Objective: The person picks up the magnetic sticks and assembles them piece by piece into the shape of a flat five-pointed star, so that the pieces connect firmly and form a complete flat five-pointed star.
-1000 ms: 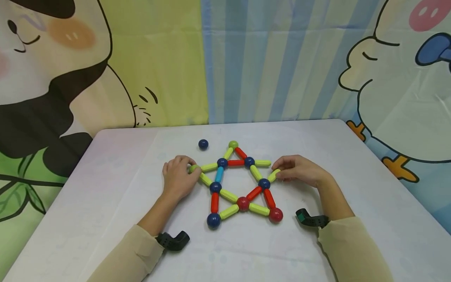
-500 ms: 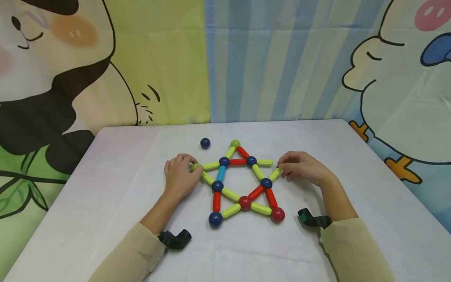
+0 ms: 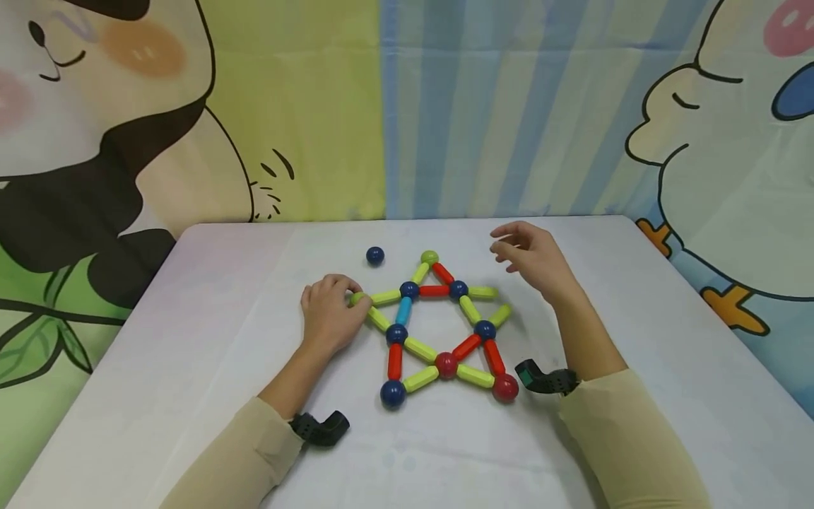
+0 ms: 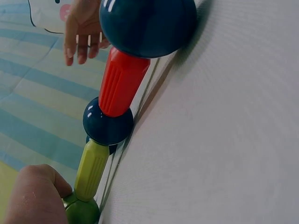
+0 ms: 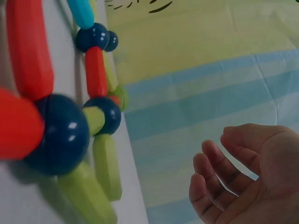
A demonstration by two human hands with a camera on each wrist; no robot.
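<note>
A star-shaped frame of magnetic sticks and balls lies flat on the table, with red, yellow-green and light-blue sticks. My left hand pinches the green ball at the star's left point. My right hand hovers beyond the star's right side, fingers loosely bent and holding nothing. Nearest to it are two yellow-green sticks with free ends, the upper stick and the lower stick. Both start from blue balls, the upper ball and the lower ball. Another green ball tops the star.
One loose blue ball sits behind the star, left of its top. A red ball and a blue ball form the front corners. The white table ends at a printed curtain.
My right hand has let go of the lower free yellow-green stick and moved up and away toward the back. The left hand stays on the green ball.
</note>
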